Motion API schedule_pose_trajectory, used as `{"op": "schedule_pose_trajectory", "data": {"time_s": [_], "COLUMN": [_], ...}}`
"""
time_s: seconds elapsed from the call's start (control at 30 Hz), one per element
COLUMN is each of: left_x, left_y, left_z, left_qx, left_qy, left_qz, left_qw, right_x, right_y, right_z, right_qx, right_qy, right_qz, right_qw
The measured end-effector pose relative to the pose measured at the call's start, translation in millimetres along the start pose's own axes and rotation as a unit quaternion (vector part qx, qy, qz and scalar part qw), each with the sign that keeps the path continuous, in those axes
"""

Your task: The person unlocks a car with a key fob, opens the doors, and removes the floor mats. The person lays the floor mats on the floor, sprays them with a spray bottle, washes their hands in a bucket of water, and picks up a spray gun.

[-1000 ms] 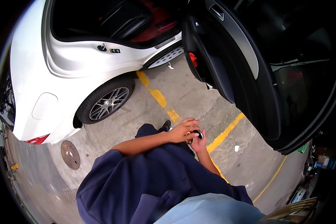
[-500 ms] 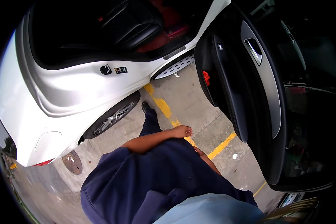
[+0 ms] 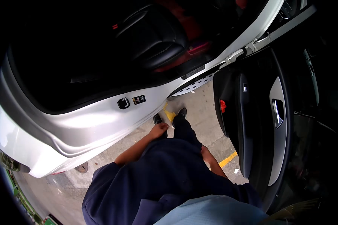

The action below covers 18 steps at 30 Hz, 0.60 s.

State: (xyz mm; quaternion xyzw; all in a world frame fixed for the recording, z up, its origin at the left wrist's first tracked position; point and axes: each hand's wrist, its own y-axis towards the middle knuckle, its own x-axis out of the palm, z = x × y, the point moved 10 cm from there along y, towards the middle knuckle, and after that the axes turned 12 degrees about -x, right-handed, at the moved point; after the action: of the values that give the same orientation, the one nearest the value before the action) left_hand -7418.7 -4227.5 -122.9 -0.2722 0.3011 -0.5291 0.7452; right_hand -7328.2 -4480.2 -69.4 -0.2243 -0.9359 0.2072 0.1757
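Observation:
My left hand point(image 3: 159, 130) is curled closed in front of my legs, near the white car body point(image 3: 112, 120); whether it holds anything is too small to tell. Low by my right thigh is my right hand point(image 3: 205, 153), its fingers mostly hidden against the dark trousers point(image 3: 184, 132). Ahead, the car's doorway shows a black seat point(image 3: 154, 37) and a red floor point(image 3: 195, 28). The opened door point(image 3: 246, 131) stands to my right, with an inner handle point(image 3: 279, 113) and a red item point(image 3: 223, 106) in its pocket.
A perforated side step point(image 3: 193, 87) runs below the door sill point(image 3: 193, 72). On the body edge are a latch striker point(image 3: 123, 103) and a sticker point(image 3: 139, 99). The concrete has a yellow line point(image 3: 228, 160), a white scrap point(image 3: 236, 171) and a round cover point(image 3: 82, 167).
My hands were together around a small black object, then parted; the right dropped beside my thigh. The doorway now appears closer, and my left hand is farther left. Both shoes now show.

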Motion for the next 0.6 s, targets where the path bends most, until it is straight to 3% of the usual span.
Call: {"op": "schedule_pose_trajectory", "data": {"time_s": [0.1, 0.13, 0.2, 0.23, 0.27, 0.3, 0.33, 0.4, 0.5, 0.6], "left_x": [-16, -19, -29, -40, -47, -52, -57, -61, -60, -58], "left_y": [6, 15, 30, 36, 40, 43, 45, 52, 66, 84], "left_z": [-6, -13, -19, -17, -16, -12, -8, 4, 28, 65], "left_qx": [-0.053, -0.062, -0.071, -0.071, -0.073, -0.081, -0.089, -0.104, -0.112, -0.094], "left_qy": [-0.055, -0.075, -0.098, -0.101, -0.101, -0.127, -0.154, -0.183, -0.177, -0.15], "left_qz": [0.006, 0.021, 0.058, 0.082, 0.103, 0.113, 0.125, 0.132, 0.119, 0.11], "left_qw": [0.997, 0.995, 0.991, 0.989, 0.987, 0.982, 0.976, 0.969, 0.971, 0.978], "right_x": [-21, -22, 8, -5, -25, -45, -56, -57, -43, -78], "right_y": [40, 51, 94, 116, 134, 147, 158, 172, 192, 191], "right_z": [6, 6, -76, -72, -53, -36, -19, -12, -102, -72], "right_qx": [0.035, 0.063, 0.12, 0.14, 0.154, 0.159, 0.15, 0.13, -0.016, 0.026], "right_qy": [0.022, 0.044, 0.087, -0.135, -0.346, -0.539, -0.533, -0.517, -0.197, -0.296], "right_qz": [0.083, 0.068, 0.037, -0.055, -0.141, -0.223, -0.252, -0.309, -0.178, -0.136], "right_qw": [0.996, 0.995, 0.988, 0.979, 0.915, 0.796, 0.793, 0.788, 0.964, 0.945]}}
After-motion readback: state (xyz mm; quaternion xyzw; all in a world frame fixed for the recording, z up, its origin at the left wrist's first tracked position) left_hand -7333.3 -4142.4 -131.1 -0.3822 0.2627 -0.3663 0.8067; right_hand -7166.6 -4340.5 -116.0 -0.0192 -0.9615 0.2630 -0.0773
